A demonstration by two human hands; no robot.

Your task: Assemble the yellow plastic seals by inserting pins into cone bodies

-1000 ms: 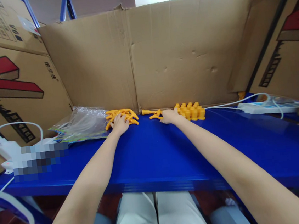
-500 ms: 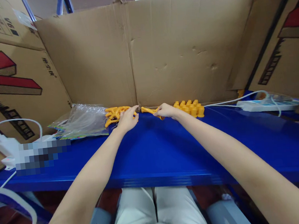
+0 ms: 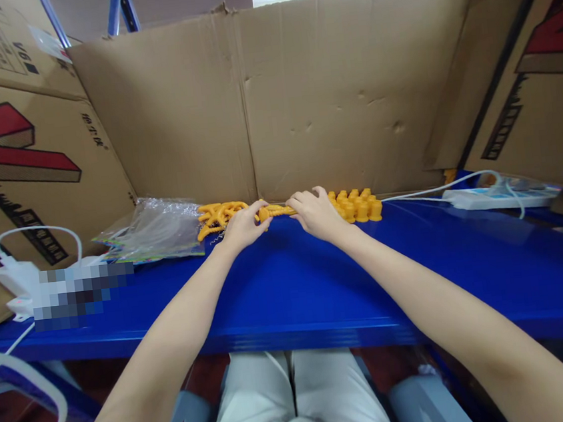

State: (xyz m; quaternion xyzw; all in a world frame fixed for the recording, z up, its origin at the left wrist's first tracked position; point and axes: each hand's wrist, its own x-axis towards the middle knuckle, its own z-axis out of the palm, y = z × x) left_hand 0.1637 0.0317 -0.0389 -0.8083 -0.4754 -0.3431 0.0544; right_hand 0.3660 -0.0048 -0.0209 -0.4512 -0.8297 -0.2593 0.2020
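Note:
My left hand and my right hand meet at the back of the blue table, both pinched on one orange plastic part held between them. A pile of curved orange pieces lies just left of my left hand. A cluster of short orange caps stands just right of my right hand, against the cardboard wall.
Brown cardboard walls the table at the back and both sides. Clear plastic bags lie at the left, with a white charger and cable further left. A white power strip with cables sits at the right.
My left hand left the pile of curved pieces and moved right. My right hand lifted the orange part, and both hands now grip it between them.

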